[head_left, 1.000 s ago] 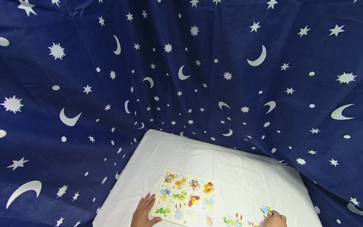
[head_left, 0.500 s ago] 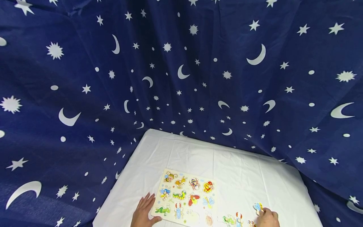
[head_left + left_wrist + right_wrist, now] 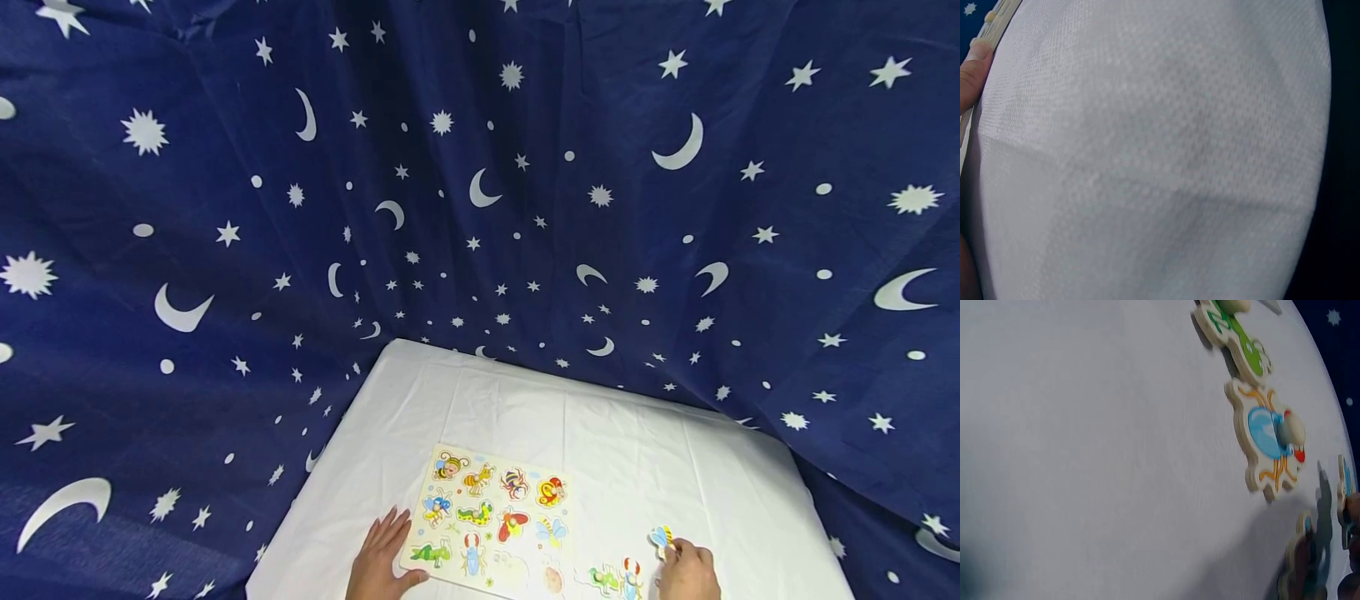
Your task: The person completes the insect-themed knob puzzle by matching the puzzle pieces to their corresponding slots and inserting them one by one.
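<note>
Left hand [image 3: 381, 557] spread, thumb [image 3: 414, 577] on the edge of the board [image 3: 531, 550], probably steadying it. Right hand [image 3: 688, 573] pinches a bee [image 3: 662, 537] right of the board, seemingly held up to clear the loose beetle [image 3: 631, 579].

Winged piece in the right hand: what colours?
Winged piece: mainly blue and yellow, clearest in the head view.

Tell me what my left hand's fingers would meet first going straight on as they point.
Likely the left edge of the cream, rectangular, wooden-looking insect puzzle board; whether your left hand would bump it or slide over is unclear.
</note>
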The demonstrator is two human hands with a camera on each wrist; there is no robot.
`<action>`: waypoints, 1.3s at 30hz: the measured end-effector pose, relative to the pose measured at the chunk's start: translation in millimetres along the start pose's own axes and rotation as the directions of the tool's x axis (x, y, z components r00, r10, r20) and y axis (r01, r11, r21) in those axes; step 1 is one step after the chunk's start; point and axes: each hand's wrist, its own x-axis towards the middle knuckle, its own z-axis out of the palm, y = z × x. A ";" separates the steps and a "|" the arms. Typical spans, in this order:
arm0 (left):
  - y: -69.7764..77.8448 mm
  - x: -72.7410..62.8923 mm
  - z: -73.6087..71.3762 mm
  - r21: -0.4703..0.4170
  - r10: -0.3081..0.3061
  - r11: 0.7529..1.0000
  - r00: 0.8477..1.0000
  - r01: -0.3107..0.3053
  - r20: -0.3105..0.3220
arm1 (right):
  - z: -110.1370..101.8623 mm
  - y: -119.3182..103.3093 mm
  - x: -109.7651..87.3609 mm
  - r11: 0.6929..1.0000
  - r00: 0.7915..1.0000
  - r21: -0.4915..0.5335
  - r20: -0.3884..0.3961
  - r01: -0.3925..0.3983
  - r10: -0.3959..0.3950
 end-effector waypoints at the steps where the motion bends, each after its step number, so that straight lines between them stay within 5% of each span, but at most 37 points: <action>1: 0.1 0.1 -0.3 -0.001 -0.002 1.000 1.000 0.002 0.002 | 0.0 -2.2 -1.1 1.000 1.000 0.009 0.000 0.016 -0.016; 9: -0.3 0.3 -0.9 0.002 -0.002 1.000 1.000 0.002 0.008 | 0.3 -17.3 -10.3 0.995 0.996 0.048 -0.027 0.090 -0.088; 20: 2.6 -0.9 -0.1 0.025 0.036 0.999 0.996 -0.034 -0.084 | 7.3 -46.2 -24.4 0.975 0.975 0.104 -0.124 0.199 -0.185; 28: 2.0 -0.7 0.4 0.001 0.022 1.000 0.998 -0.022 -0.058 | 16.5 -72.1 -35.7 0.950 0.940 0.086 -0.191 0.301 -0.281; 39: -2.2 -1.7 4.1 0.023 0.044 0.999 0.994 -0.042 -0.103 | 27.8 -91.2 -54.5 0.904 0.903 0.093 -0.158 0.417 -0.400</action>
